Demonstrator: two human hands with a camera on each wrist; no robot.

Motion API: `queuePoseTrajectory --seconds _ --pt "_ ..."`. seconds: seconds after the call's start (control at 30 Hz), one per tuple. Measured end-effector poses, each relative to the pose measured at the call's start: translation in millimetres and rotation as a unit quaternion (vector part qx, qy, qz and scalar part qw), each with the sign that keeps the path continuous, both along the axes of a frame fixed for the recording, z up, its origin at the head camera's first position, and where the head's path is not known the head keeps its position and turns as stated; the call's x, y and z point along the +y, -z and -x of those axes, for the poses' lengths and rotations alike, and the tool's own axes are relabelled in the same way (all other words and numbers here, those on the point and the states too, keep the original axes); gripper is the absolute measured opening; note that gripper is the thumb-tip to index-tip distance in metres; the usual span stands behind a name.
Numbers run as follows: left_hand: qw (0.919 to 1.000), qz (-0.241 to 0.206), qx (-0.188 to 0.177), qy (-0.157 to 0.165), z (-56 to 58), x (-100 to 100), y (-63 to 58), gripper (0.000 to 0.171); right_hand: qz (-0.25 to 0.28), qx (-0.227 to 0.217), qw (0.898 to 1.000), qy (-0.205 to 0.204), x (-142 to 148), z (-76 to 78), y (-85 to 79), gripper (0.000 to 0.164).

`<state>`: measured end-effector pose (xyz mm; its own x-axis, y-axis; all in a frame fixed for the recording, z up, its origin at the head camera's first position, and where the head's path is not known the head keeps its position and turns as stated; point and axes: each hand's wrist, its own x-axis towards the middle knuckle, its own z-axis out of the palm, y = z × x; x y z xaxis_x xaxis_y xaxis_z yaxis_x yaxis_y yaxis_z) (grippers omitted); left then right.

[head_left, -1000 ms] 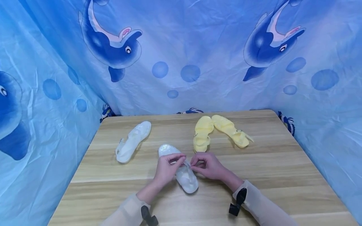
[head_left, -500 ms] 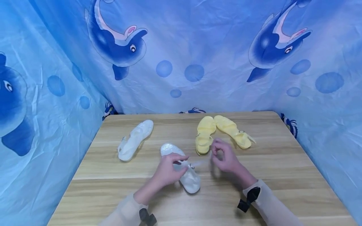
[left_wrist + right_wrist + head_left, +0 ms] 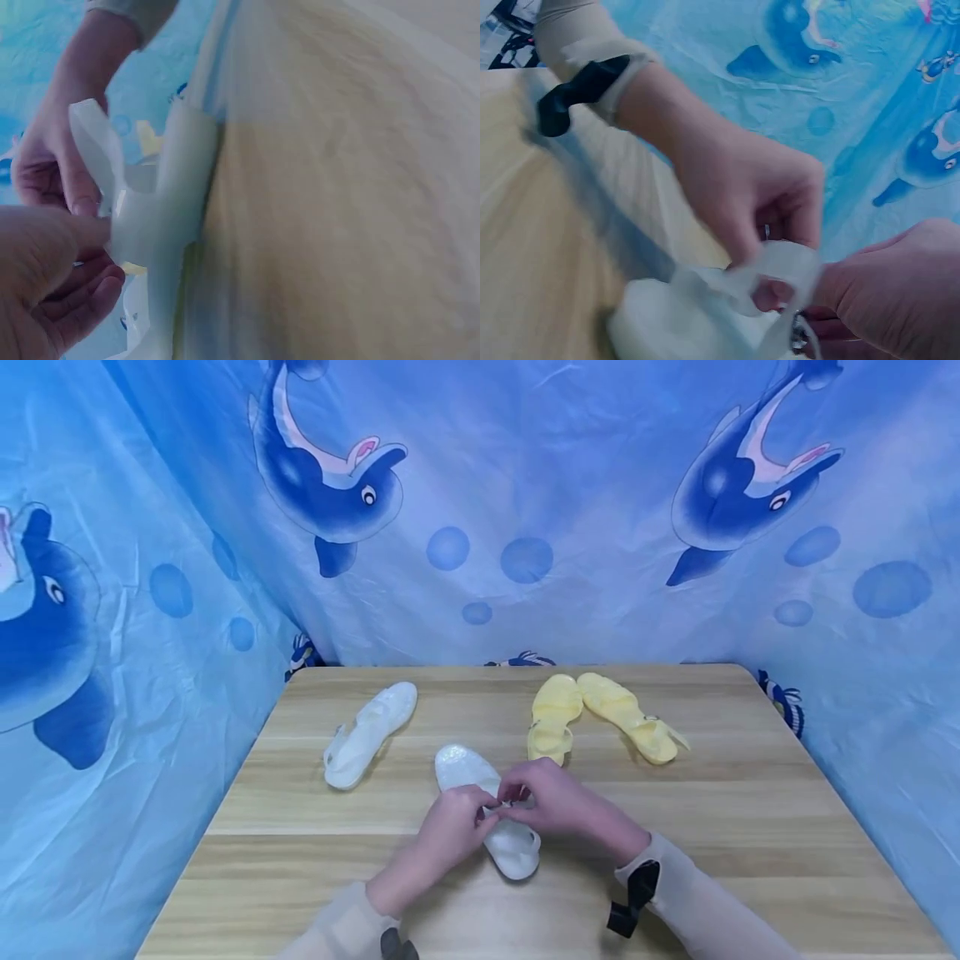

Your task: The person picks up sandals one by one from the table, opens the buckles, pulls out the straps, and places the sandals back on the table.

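Note:
A white translucent sandal (image 3: 513, 852) lies on the table between my two hands, its toe pointing away to the upper left. My left hand (image 3: 452, 825) pinches at its ankle strap from the left side. From the right, the fingertips of my right hand (image 3: 551, 793) meet the left ones and pinch the strap too. In the right wrist view a small metal buckle (image 3: 801, 334) shows beside my right fingers, near the looped strap (image 3: 791, 262). The fingers hide much of the strap, so how far it passes through the buckle cannot be told.
Another white sandal (image 3: 367, 739) lies at the back left of the wooden table (image 3: 300, 877). Two yellow sandals, a left one (image 3: 557, 702) and a right one (image 3: 630, 718), rest at the back with toes close together. A blue dolphin-print curtain (image 3: 487, 485) stands behind.
Half a second ago my right hand swung out to the right, away from the white sandal. Now it is back at the strap, and my left fingers have closed in from a spread pose.

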<state>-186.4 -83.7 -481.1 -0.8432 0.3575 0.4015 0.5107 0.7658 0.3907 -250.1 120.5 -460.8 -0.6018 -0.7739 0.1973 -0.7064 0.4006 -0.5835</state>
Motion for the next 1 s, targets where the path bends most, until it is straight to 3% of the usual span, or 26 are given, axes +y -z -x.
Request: queuePoseTrajectory --seconds 0.17,0.43,0.53,0.63,0.73,0.83,0.93,1.0 --pt "0.9966 0.044 0.069 0.008 -0.8 4 2.7 0.016 -0.009 -0.032 0.999 -0.004 7 6.9 -1.4 0.006" --pt "0.9906 0.058 0.122 0.022 -0.6 4 2.4 0.018 0.010 -0.102 0.995 -0.001 14 13.6 7.0 0.008" --pt "0.9811 0.064 0.179 0.036 3.8 3 3.8 0.022 0.036 -0.125 0.992 0.002 16 16.5 13.8 0.010" --pt "0.9661 0.071 0.244 0.048 10.1 2 6.7 0.026 0.059 -0.142 0.988 0.006 20 18.6 19.9 0.011" --pt "0.9570 0.072 0.276 0.054 13.5 -2 7.9 0.027 0.071 -0.164 0.984 0.013 23 18.7 23.7 0.011" --pt "0.9632 0.070 0.254 0.057 11.8 -6 5.3 0.025 0.075 -0.180 0.981 0.017 24 17.4 26.4 0.011" --pt "0.9826 0.068 0.166 0.049 8.3 -7 -1.4 0.021 0.081 -0.185 0.979 0.018 24 15.8 28.5 0.011" --pt "0.9899 0.083 0.108 0.038 7.7 -5 -8.1 0.019 0.090 -0.180 0.979 0.015 23 15.3 29.8 0.010"
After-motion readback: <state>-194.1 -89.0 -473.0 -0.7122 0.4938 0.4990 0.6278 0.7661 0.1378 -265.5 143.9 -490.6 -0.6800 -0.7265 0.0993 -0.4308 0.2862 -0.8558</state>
